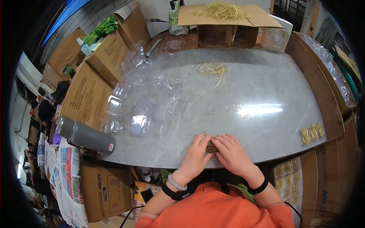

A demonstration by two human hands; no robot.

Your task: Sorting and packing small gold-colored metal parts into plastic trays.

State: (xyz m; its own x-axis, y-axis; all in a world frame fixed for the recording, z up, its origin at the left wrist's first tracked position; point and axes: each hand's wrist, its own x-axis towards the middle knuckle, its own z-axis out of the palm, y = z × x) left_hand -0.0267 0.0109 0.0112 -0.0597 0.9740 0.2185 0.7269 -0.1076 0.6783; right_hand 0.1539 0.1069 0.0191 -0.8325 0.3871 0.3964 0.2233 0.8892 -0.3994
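- A small bundle of thin gold wire pieces (pixel 211 148) is pressed on the near edge of the grey marbled tabletop (pixel 266 95), between the two hands.
- The left hand (pixel 197 150) is laid flat beside the bundle, its fingers curled lightly against it; the right hand (pixel 230 150) is cupped over it, fingers bent and closed on the wires.
- Most of the bundle is covered by the fingers, so its exact shape cannot be made out.
- Clear moulded plastic shells (pixel 138 123) are scattered over the left half of the glossy top; their outlines are hard to separate.
- A smooth grey cylindrical flask (pixel 85 135) is laid on its side at the left edge, a small red label near its base.
- Loose gold wires (pixel 215 69) are strewn farther back, and a straw-like heap (pixel 222 11) is piled on a flat cardboard sheet.
- Small gold packs (pixel 311 133) are lined up at the right edge.
- Brown cartons (pixel 85 95) with printed sides are stacked along the left.
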